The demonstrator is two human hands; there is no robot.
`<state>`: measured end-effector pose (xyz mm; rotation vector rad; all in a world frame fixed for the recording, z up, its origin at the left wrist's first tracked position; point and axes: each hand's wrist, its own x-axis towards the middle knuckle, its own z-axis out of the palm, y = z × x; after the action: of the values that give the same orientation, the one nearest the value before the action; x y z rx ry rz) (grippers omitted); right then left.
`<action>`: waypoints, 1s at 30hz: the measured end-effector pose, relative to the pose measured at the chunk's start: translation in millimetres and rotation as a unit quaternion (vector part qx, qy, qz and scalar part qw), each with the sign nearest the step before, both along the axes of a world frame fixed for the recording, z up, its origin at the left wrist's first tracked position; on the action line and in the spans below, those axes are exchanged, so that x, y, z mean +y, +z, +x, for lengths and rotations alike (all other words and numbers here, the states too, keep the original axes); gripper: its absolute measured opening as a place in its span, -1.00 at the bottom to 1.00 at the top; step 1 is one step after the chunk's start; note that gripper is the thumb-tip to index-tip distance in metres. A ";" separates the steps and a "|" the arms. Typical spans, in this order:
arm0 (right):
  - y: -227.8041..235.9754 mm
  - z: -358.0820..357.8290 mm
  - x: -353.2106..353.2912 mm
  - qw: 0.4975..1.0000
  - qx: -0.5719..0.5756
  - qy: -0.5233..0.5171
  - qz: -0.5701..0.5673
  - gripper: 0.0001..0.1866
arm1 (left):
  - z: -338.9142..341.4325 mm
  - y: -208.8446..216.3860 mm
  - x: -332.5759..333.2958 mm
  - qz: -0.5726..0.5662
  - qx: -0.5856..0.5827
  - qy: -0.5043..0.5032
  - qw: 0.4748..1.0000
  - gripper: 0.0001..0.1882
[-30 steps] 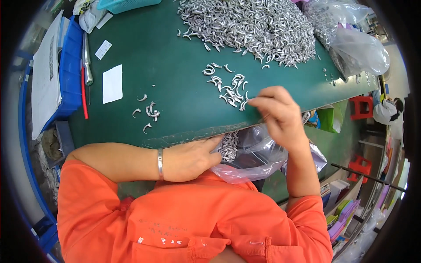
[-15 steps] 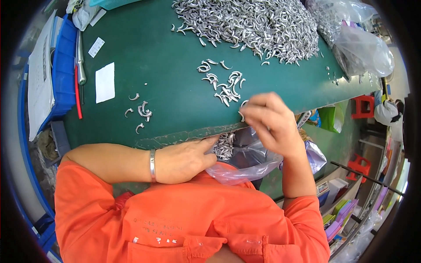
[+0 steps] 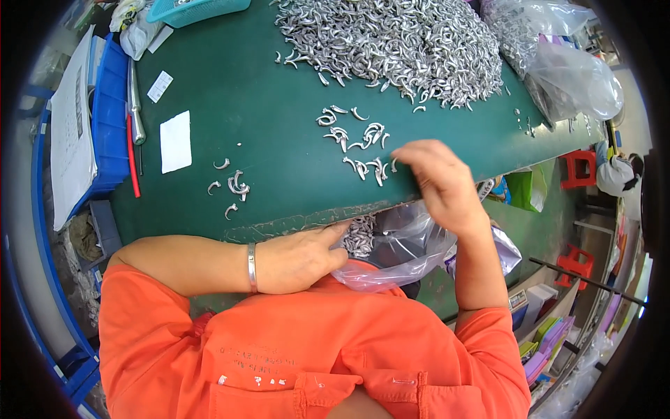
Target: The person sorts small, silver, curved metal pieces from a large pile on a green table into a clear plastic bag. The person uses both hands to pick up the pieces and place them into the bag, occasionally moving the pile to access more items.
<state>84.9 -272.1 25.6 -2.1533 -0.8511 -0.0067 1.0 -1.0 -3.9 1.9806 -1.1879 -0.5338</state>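
My left hand (image 3: 300, 260) is at the table's front edge, thumb and index finger apart, at the mouth of a clear plastic bag (image 3: 412, 255). It seems to hold the rim; its other fingers are hidden. Small silver curved metal pieces (image 3: 359, 237) lie inside the bag. Over the tabletop near that edge hovers my right hand (image 3: 447, 183), slightly blurred, fingers bent and parted from the thumb. One curved metal piece (image 3: 393, 165) lies at its fingertips. Left of it is a loose group of such pieces (image 3: 377, 171), with another small cluster (image 3: 238, 186) farther left.
A large heap of curved metal pieces (image 3: 398, 49) covers the far side of the green table (image 3: 272, 105). Plastic bags (image 3: 576, 80) stand at the far right. On the left are a white paper (image 3: 175, 142), a blue bin (image 3: 112, 115) and a red stick (image 3: 132, 157); a turquoise basket (image 3: 202, 12) is behind.
My right hand has shifted slightly right, its fingers bent over the table edge. Several pieces of the loose group now lie more spread out and nearer the edge. My left hand stays at the bag.
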 end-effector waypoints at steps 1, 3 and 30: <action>-1.3 -1.4 -4.1 0.998 0.026 -0.052 0.017 -0.70 | -0.3 0.3 0.5 0.005 0.004 0.000 1.000 -0.80; -2.7 -6.1 -2.3 0.998 -0.007 -0.063 0.009 -0.75 | -0.6 0.4 0.8 0.011 0.007 0.000 1.000 -0.80; -0.9 9.3 41.0 0.985 -0.064 -0.149 0.062 -0.95 | -0.1 -3.3 0.7 0.017 -0.007 -0.003 1.000 -0.79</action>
<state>94.1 -231.1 24.7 -2.1598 -0.5746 -0.3436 0.9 -0.2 -7.2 2.0130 -1.2015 -0.5465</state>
